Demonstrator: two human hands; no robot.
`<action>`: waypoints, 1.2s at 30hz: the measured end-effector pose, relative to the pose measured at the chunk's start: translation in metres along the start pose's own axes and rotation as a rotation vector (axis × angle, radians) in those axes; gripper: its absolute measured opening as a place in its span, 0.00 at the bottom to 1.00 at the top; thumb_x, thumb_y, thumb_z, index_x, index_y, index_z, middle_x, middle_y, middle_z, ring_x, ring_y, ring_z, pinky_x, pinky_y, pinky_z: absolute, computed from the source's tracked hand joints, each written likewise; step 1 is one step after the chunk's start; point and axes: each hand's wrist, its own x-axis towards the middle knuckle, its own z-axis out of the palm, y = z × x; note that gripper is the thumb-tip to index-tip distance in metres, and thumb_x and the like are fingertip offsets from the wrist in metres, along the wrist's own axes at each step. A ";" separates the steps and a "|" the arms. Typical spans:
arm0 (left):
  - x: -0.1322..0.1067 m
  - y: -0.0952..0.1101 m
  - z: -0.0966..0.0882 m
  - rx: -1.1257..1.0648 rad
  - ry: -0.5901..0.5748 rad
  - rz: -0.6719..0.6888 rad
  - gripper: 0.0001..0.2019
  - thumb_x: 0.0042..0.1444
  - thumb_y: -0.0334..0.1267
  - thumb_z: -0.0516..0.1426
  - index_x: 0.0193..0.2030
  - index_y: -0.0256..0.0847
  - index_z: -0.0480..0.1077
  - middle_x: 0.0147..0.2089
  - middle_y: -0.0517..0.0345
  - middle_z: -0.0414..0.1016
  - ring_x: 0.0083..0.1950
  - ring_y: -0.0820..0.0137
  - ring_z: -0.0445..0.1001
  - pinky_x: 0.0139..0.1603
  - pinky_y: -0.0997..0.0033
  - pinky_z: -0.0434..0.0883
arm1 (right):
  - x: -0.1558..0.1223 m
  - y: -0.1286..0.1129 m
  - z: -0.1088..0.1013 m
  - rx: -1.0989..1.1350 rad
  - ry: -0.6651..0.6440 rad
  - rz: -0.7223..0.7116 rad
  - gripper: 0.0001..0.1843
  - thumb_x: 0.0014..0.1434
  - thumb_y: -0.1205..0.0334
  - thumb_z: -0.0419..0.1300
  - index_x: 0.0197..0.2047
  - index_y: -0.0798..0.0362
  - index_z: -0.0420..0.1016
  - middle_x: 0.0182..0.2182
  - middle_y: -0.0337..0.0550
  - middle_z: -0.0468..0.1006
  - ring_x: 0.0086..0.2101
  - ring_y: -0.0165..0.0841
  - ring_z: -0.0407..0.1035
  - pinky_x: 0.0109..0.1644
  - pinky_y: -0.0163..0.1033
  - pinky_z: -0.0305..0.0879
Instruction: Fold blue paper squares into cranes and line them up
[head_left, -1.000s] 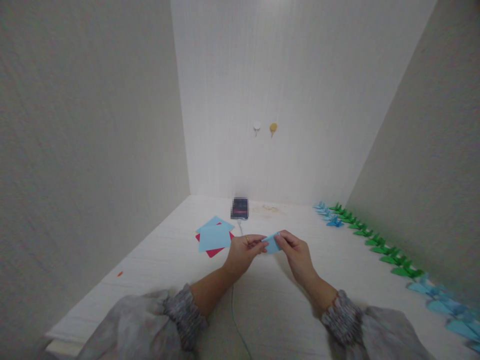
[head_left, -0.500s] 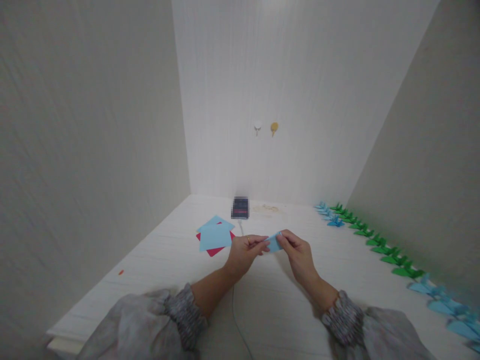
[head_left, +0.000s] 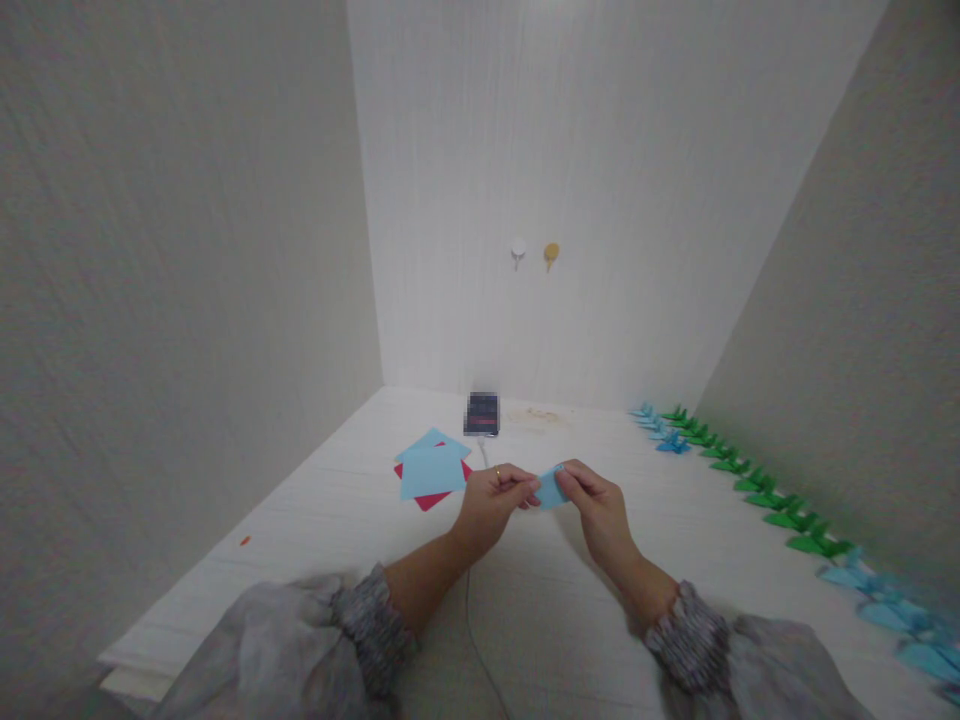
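Observation:
A small folded piece of light blue paper [head_left: 552, 491] is held up between my two hands above the white table. My left hand [head_left: 491, 508], with a ring on one finger, pinches its left end between thumb and fingers. On the other side, my right hand [head_left: 598, 505] grips the upper right edge, thumb in front. The fingers cover both ends of the paper, so its exact fold is hard to make out. Left of my hands lies a loose stack of blue sheets [head_left: 433, 472] with red sheets [head_left: 433, 502] showing beneath.
A phone [head_left: 481, 414] with a cable [head_left: 471, 620] lies near the back wall. Rows of folded green paper cranes [head_left: 791, 519] and blue paper cranes [head_left: 889, 608] line the right side. A small orange scrap [head_left: 245, 540] is at the left. Two hooks [head_left: 551, 253] hang on the wall.
My hands stay in nearly the same place, both still gripping the blue paper. The paper's visible face has turned slightly and shows a little more. The view has shifted slightly.

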 end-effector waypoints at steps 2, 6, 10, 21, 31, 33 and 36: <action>0.000 0.000 -0.003 0.139 -0.015 0.062 0.11 0.45 0.40 0.54 0.28 0.34 0.70 0.21 0.56 0.72 0.24 0.74 0.69 0.26 0.76 0.65 | 0.002 0.000 -0.003 -0.047 -0.006 -0.072 0.07 0.51 0.61 0.53 0.34 0.52 0.68 0.30 0.41 0.68 0.32 0.31 0.62 0.36 0.36 0.60; 0.001 -0.001 -0.010 0.480 -0.033 0.272 0.10 0.49 0.38 0.51 0.30 0.38 0.72 0.26 0.57 0.73 0.29 0.74 0.70 0.30 0.76 0.65 | 0.006 -0.004 -0.013 -0.225 -0.042 -0.315 0.09 0.48 0.65 0.57 0.36 0.50 0.68 0.35 0.44 0.67 0.38 0.34 0.62 0.42 0.42 0.59; 0.003 -0.003 -0.013 0.623 -0.014 0.393 0.10 0.50 0.37 0.50 0.32 0.39 0.71 0.29 0.56 0.74 0.32 0.73 0.71 0.34 0.75 0.66 | 0.007 -0.004 -0.017 -0.385 -0.074 -0.414 0.04 0.49 0.66 0.56 0.32 0.50 0.69 0.34 0.44 0.68 0.38 0.35 0.62 0.42 0.44 0.59; 0.004 -0.003 -0.015 0.767 -0.054 0.587 0.10 0.52 0.35 0.48 0.34 0.39 0.70 0.33 0.55 0.74 0.35 0.73 0.71 0.37 0.75 0.67 | 0.009 0.003 -0.020 -0.561 -0.092 -0.473 0.02 0.52 0.65 0.53 0.31 0.52 0.66 0.31 0.43 0.69 0.37 0.34 0.62 0.41 0.42 0.57; 0.004 -0.007 -0.015 0.854 -0.103 0.621 0.11 0.52 0.33 0.47 0.32 0.38 0.70 0.32 0.55 0.74 0.33 0.74 0.71 0.35 0.76 0.66 | 0.012 -0.006 -0.020 -0.855 -0.293 -0.413 0.04 0.53 0.66 0.50 0.30 0.54 0.65 0.28 0.43 0.69 0.34 0.34 0.61 0.39 0.41 0.53; 0.004 -0.007 -0.015 0.848 -0.112 0.593 0.11 0.51 0.33 0.47 0.32 0.38 0.70 0.32 0.55 0.74 0.33 0.74 0.71 0.35 0.76 0.66 | 0.011 -0.003 -0.020 -0.775 -0.295 -0.378 0.04 0.53 0.67 0.50 0.29 0.55 0.65 0.27 0.44 0.69 0.33 0.34 0.61 0.39 0.40 0.54; 0.004 -0.005 -0.015 0.798 -0.108 0.501 0.10 0.51 0.34 0.48 0.32 0.38 0.71 0.32 0.55 0.74 0.33 0.73 0.71 0.35 0.75 0.65 | 0.011 0.003 -0.021 -0.542 -0.273 -0.272 0.05 0.53 0.64 0.50 0.28 0.54 0.64 0.28 0.42 0.70 0.33 0.32 0.63 0.37 0.38 0.58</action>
